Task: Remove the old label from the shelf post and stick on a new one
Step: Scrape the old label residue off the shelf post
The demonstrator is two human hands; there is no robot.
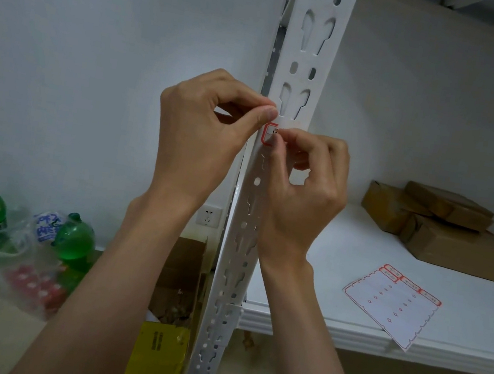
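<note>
Sticking to the white perforated metal shelf post (pixel 278 166): a small red-bordered white label (pixel 267 133), partly hidden. Left hand (pixel 197 133) pinched shut at the post's edge just above it; right hand (pixel 303 192) fingertips closed on the label. Lay flat on the shelf (pixel 358 253): a mostly peeled label sheet (pixel 392 303).

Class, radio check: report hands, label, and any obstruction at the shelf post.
Left hand pinching at post edge, above label. Right hand fingertips on red-bordered label, on shelf post. Label sheet on shelf. Nothing blocking.
</note>
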